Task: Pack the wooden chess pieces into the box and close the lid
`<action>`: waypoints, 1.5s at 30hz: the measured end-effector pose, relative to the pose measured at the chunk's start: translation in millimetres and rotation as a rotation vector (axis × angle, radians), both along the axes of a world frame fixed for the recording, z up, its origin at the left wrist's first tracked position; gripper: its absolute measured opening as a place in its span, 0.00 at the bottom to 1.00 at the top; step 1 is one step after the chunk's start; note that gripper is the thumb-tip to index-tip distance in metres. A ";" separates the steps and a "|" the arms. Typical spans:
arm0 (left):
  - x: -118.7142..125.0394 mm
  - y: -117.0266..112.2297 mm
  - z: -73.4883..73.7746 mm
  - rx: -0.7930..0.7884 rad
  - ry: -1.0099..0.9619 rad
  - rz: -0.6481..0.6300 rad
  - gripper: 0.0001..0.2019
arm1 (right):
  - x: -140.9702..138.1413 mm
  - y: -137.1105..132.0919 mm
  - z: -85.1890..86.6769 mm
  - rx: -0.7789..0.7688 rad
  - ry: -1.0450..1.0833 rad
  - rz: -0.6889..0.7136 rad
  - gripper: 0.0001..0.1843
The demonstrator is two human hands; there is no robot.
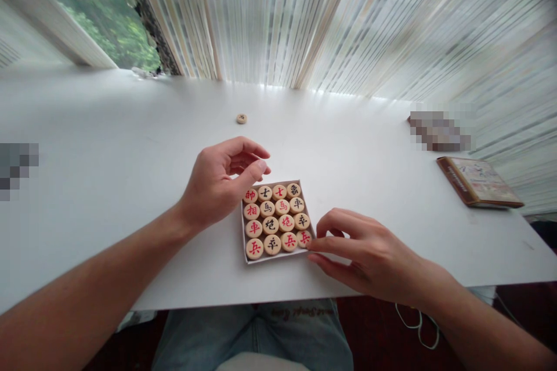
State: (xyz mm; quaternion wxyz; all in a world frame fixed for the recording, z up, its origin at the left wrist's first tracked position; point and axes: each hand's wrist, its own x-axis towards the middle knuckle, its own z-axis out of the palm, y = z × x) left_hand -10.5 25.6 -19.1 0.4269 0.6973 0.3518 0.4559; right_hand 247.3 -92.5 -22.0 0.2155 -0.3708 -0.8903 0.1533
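Note:
A shallow white box (249, 260) lies on the table, filled with rows of round wooden Chinese chess pieces marked in red or black characters. My left hand (224, 177) is over the box's far left corner, fingers loosely curved, thumb and index tip slightly apart, with nothing visible between them. At the near right corner, my right hand (363, 246) has its fingertips against the box's edge, beside a red piece (304, 238); its fingers are bent and the thumb is apart. One more chess piece (242, 119) lies alone farther back on the table.
The white table (108, 185) runs back to a striped curtain (261, 17) and a window. On the right lie a flat decorated box (481, 182) and a blurred-out object (439, 131). Another blurred item (15, 165) is at the far left. My legs are under the near edge.

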 end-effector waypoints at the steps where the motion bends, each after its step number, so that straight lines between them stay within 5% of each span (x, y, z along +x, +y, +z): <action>1: 0.0 0.1 -0.1 -0.001 0.001 -0.001 0.04 | -0.1 0.4 -0.4 0.002 0.005 -0.003 0.08; 8: -0.8 -0.3 1.0 -0.006 0.005 -0.002 0.04 | -0.6 0.5 -1.9 0.033 -0.001 -0.002 0.09; 13: -1.7 2.5 1.9 -0.017 0.003 0.021 0.04 | -3.9 9.6 18.3 0.065 0.046 -0.024 0.08; 20: -14.2 24.5 -1.2 0.001 0.019 0.136 0.06 | -18.4 81.8 56.3 0.137 0.170 -0.179 0.08; 23: -23.5 37.1 -5.0 0.003 0.096 0.216 0.10 | -30.0 125.2 42.2 0.002 0.382 -0.349 0.11; 26: -31.0 46.2 -9.5 0.027 0.182 0.268 0.11 | -39.6 155.6 10.2 -0.078 0.496 -0.494 0.15; 31: -30.9 48.0 -15.2 0.066 0.344 0.289 0.07 | -38.4 161.6 -31.0 -0.075 0.458 -0.517 0.14; 37: -22.6 44.0 -15.8 0.120 0.487 0.209 0.06 | -36.5 159.1 -29.7 -0.052 0.302 -0.474 0.14; 45: -21.4 42.5 -17.7 0.148 0.543 0.179 0.07 | -65.4 210.6 -18.9 -0.006 0.060 -0.388 0.21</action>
